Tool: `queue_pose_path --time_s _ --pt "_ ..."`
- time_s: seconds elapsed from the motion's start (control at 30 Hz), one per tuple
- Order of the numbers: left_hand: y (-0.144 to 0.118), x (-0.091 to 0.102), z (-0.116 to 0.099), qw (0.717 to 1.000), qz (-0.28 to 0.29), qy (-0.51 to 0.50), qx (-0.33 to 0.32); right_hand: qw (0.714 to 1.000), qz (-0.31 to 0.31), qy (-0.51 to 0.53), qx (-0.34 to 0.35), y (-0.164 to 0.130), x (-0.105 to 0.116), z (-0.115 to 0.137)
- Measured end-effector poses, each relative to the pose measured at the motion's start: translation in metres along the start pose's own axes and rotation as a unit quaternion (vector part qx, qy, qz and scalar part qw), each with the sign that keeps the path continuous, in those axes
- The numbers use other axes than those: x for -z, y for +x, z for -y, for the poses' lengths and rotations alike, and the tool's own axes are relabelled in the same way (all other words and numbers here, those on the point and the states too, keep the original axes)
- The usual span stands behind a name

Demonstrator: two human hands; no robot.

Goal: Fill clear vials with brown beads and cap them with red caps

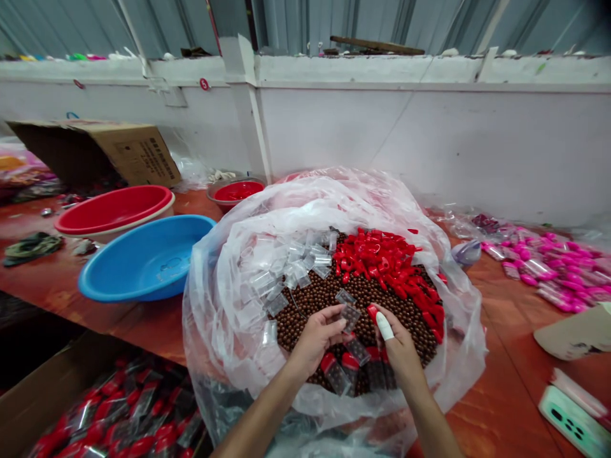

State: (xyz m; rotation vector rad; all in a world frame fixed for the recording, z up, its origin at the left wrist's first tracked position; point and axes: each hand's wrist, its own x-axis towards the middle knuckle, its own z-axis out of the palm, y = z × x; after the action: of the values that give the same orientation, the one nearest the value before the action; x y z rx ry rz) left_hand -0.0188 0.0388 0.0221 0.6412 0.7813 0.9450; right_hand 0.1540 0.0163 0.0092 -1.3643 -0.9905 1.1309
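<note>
A small clear tube [351,315] sits pinched in the left hand [317,340] fingers. The right hand [401,350] fingers hold a red cap [372,312] just beside it, over brown beads [329,296].

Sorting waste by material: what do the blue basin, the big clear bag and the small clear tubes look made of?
The round blue basin looks like moulded plastic, smooth with a soft sheen. The big clear bag is thin plastic film, crinkled and glossy. The small clear tubes seem rigid transparent plastic, though glass cannot be excluded.
</note>
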Motion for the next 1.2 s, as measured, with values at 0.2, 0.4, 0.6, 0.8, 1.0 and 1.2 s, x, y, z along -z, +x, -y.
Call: queue_pose_path --time_s 0.2,0.4,0.6,0.8,1.0,1.2 --pt "-0.002 -0.002 0.000 0.999 0.034 -0.021 0.029 1.000 0.018 0.004 0.010 0.000 0.002 0.002" --pt "-0.005 -0.003 0.002 0.997 0.049 -0.032 0.055 0.997 0.031 -0.051 0.058 0.000 0.002 0.011" --pt "-0.006 0.000 0.004 0.997 0.044 -0.024 0.066 0.982 0.060 -0.124 0.131 -0.002 0.003 0.009" --pt "-0.005 0.002 0.005 0.996 0.046 -0.023 0.071 0.964 0.065 -0.181 0.182 -0.002 0.006 0.011" --pt "-0.005 -0.002 0.001 0.996 0.061 -0.025 0.054 0.984 0.045 -0.126 0.115 -0.003 0.004 0.019" --pt "-0.007 -0.006 0.001 0.997 0.053 -0.033 0.051 0.992 0.043 -0.083 0.087 -0.005 0.003 0.022"
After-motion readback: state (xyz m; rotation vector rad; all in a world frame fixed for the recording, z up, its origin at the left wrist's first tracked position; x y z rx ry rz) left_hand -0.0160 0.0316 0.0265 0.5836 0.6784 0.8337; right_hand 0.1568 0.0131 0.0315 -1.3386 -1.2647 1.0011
